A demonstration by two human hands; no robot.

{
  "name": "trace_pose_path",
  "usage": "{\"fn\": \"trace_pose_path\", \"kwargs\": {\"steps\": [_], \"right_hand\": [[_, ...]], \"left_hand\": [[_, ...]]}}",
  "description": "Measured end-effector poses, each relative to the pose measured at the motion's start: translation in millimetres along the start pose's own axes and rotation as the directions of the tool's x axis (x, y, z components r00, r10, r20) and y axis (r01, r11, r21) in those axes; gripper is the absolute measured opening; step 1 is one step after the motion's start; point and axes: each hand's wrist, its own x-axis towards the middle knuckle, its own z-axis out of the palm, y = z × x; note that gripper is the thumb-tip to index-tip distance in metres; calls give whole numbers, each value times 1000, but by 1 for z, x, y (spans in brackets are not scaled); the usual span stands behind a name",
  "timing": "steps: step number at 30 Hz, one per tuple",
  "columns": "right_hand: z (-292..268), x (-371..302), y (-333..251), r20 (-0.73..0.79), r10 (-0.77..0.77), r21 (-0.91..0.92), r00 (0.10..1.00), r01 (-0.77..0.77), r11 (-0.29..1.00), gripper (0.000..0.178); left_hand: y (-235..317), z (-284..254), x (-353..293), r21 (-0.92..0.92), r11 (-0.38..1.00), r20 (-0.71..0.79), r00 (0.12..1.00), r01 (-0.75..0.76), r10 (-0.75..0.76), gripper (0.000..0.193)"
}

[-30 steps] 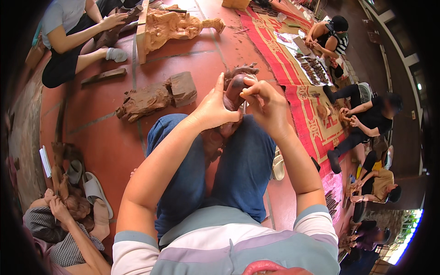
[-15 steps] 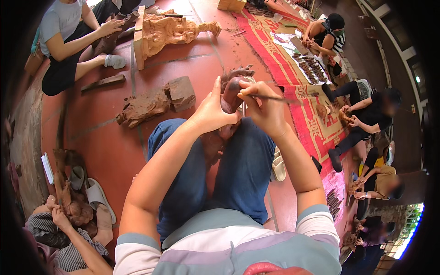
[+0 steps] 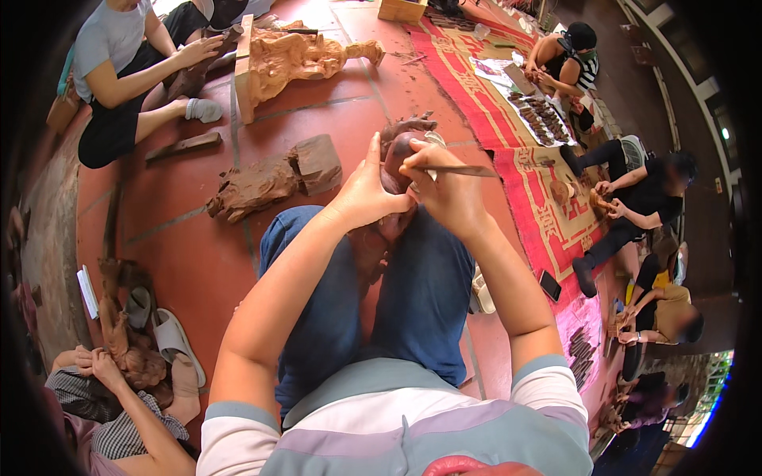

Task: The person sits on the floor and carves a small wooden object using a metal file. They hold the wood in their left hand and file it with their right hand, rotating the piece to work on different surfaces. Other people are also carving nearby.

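Between my knees stands a dark brown wooden carving, with a smooth rounded part and branching finger-like ends at its far side. My left hand wraps around its left side, thumb toward the near end. In my right hand is a thin, flat carving tool, its free end sticking out to the right. The fingers press close to the rounded part, and the tool's working tip is hidden by them. A small pale piece shows just beyond those fingertips; I cannot tell what it is.
A rough wood carving with a block end lies on the tiles to the left, a large light-brown statue beyond it. A red patterned mat with a phone is at the right. Several people sit around carving.
My right hand has shifted slightly left and toward me, and the tool in it lies flatter and shows more clearly. My left hand keeps its hold on the carving.
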Motion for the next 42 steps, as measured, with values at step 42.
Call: {"fn": "trace_pose_path", "kwargs": {"steps": [42], "right_hand": [[-11,36,-15,285,49,-47,957,-38,998,11]], "left_hand": [[-4,0,0,92,993,11,997,69,-70,121]]}}
